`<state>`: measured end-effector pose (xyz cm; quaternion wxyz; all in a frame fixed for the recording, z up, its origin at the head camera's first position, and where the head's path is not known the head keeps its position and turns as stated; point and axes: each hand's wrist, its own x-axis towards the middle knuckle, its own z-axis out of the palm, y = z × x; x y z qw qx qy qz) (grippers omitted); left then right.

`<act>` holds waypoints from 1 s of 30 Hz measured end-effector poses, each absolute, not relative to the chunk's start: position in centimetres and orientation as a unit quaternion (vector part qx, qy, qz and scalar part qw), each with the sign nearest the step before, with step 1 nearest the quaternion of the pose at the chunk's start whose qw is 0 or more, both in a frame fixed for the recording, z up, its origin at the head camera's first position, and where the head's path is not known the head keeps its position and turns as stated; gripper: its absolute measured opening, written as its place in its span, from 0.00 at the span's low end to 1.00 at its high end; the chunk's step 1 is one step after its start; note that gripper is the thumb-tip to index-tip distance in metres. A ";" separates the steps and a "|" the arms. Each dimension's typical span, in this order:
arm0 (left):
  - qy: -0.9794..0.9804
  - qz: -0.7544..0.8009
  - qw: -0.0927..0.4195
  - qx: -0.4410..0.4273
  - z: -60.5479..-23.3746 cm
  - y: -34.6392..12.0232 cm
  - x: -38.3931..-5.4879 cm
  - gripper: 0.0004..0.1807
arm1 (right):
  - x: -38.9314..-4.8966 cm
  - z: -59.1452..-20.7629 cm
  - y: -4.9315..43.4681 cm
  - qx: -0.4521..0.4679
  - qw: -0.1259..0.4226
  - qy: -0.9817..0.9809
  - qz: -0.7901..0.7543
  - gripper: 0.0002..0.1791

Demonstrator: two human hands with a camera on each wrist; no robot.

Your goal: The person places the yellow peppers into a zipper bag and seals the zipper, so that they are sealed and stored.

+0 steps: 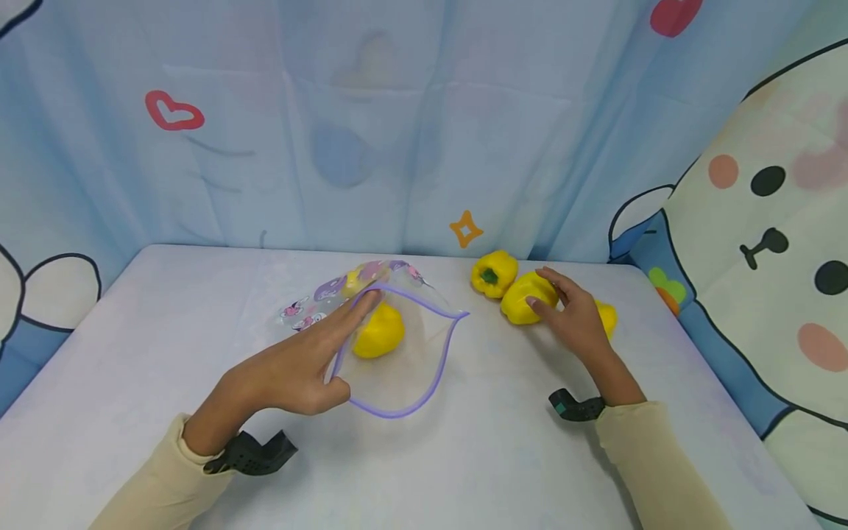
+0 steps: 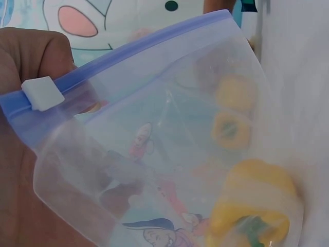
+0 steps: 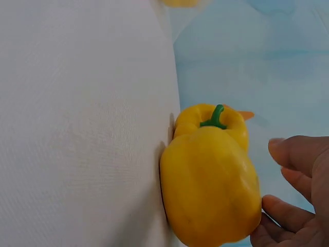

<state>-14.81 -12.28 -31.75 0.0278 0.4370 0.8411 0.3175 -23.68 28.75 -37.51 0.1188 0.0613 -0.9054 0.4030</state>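
Observation:
In the head view, my left hand [image 1: 291,375] holds a clear printed zip bag [image 1: 411,379] by its purple rim, its mouth spread wide. A white slider [image 2: 43,93] sits on that rim in the left wrist view. Inside the bag lies a yellow bell pepper [image 1: 379,331]; more yellow shows through the plastic behind it. On the right, my right hand [image 1: 575,316] is at another yellow bell pepper [image 3: 211,188], fingers spread about it. In the right wrist view some fingertips appear to touch its side, while the thumb stands apart.
Another yellow pepper [image 1: 494,274] with a green stem stands just behind, close to the back edge. One more pepper [image 1: 606,318] is partly hidden behind my right hand. All rest on a white table [image 1: 464,464]. A blue printed curtain [image 1: 411,147] hangs behind.

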 end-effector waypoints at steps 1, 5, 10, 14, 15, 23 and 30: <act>0.840 0.319 0.028 0.438 -31.7 -12.3 -14.8 0.55 | -23.6 -37.4 28.7 0.062 0.124 -0.908 0.396 0.27; 0.839 0.322 0.028 0.438 -31.7 -12.3 -14.9 0.55 | -23.5 -37.4 28.7 0.061 0.144 -0.914 0.375 0.23; 0.837 0.325 0.026 0.439 -31.8 -12.3 -14.9 0.55 | -23.6 -37.5 28.5 0.052 0.153 -0.919 0.359 0.23; 0.835 0.326 0.024 0.443 -31.9 -12.3 -14.9 0.55 | -23.7 -37.6 28.3 0.038 0.142 -0.933 0.329 0.25; 0.834 0.326 0.023 0.444 -32.0 -12.3 -14.9 0.55 | -23.6 -37.6 28.2 0.037 0.138 -0.935 0.323 0.26; 0.834 0.329 0.023 0.443 -32.0 -12.3 -15.0 0.55 | -23.5 -37.6 27.8 0.047 0.093 -0.943 0.317 0.33; 0.835 0.327 0.023 0.442 -32.0 -12.3 -14.9 0.56 | -23.6 -37.9 28.0 0.056 0.083 -0.946 0.307 0.35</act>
